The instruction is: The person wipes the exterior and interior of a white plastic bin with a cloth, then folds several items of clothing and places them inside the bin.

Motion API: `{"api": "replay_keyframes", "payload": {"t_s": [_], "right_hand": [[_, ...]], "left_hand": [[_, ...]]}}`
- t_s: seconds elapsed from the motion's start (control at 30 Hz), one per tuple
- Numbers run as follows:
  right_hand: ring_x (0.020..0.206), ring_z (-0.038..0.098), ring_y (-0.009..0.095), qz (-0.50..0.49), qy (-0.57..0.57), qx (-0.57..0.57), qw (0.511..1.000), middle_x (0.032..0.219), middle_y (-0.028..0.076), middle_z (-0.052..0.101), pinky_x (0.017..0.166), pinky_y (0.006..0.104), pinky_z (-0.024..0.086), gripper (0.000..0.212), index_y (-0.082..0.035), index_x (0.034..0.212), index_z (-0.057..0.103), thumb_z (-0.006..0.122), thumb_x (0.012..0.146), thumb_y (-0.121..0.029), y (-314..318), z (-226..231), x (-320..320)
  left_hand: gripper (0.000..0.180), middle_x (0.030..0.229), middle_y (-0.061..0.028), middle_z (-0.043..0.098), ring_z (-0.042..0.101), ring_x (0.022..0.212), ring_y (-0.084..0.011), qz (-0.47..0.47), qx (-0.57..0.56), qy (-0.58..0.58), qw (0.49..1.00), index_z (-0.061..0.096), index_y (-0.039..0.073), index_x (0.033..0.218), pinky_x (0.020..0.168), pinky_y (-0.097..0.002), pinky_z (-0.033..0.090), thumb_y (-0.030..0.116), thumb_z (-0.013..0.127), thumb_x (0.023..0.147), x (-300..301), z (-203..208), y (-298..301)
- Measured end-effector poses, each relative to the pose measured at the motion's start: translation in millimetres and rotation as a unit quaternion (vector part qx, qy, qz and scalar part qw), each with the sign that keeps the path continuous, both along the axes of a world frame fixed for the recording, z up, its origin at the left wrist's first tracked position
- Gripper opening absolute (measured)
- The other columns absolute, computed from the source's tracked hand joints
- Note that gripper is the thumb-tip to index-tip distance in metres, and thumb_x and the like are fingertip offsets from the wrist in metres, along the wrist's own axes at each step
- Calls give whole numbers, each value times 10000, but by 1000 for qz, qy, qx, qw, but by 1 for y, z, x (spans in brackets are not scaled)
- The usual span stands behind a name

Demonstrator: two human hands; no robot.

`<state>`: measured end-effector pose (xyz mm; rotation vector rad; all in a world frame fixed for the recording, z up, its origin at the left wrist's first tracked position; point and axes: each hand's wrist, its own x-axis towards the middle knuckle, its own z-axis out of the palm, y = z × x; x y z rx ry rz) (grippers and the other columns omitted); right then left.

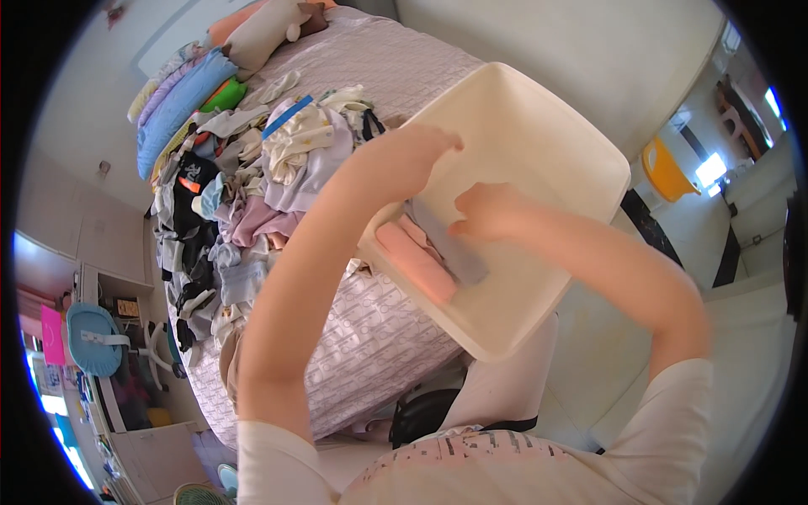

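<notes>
A cream plastic bin (581, 172) stands tilted in front of me, at the edge of the bed. Inside it, along the left wall, lie a folded pink cloth (414, 263) and a folded grey cloth (450, 248) side by side. My left hand (423, 151) reaches over the bin's left rim, fingers loosely bent and holding nothing that I can see. Inside the bin, my right hand (490, 210) hovers just beside the grey cloth, its thumb and fingers apart. Both hands are slightly blurred.
A large heap of mixed clothes (252, 215) covers the left part of the bed (370, 324). Folded bedding (185, 97) and pillows (265, 34) lie at the far end. A yellow chair (665, 172) stands to the right, a blue-backed chair (94, 337) to the left.
</notes>
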<state>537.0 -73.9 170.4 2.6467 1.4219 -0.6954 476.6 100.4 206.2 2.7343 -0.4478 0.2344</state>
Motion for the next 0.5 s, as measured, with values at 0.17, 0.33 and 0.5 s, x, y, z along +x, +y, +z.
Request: {"api": "replay_keyframes", "payload": {"t_s": [0.17,0.33,0.5], "right_hand": [[888,673,166,-138,205,362,899,1019,100,738,801,301,538,385,-44,1197,676,682,964,-351,-49,62,5],[915,707,223,-26,109,95,989,1048,117,735,811,363,557,416,-37,1278,631,675,958,-298,-27,38,-2],[967,720,325,-7,217,-99,971,1189,251,670,635,418,649,719,40,1433,436,770,860,-238,27,-60,22]], "left_hand": [[246,968,-117,706,682,912,-180,175,-274,-350,878,684,-5,1000,873,-305,527,-137,545,846,-145,39,-7],[219,876,-88,694,666,819,-209,190,-194,-264,925,717,18,907,724,-318,525,-142,607,805,-172,24,-9],[239,1028,-107,722,665,1018,-325,22,98,109,989,749,82,1046,858,-387,526,41,627,845,-51,3,-32]]}}
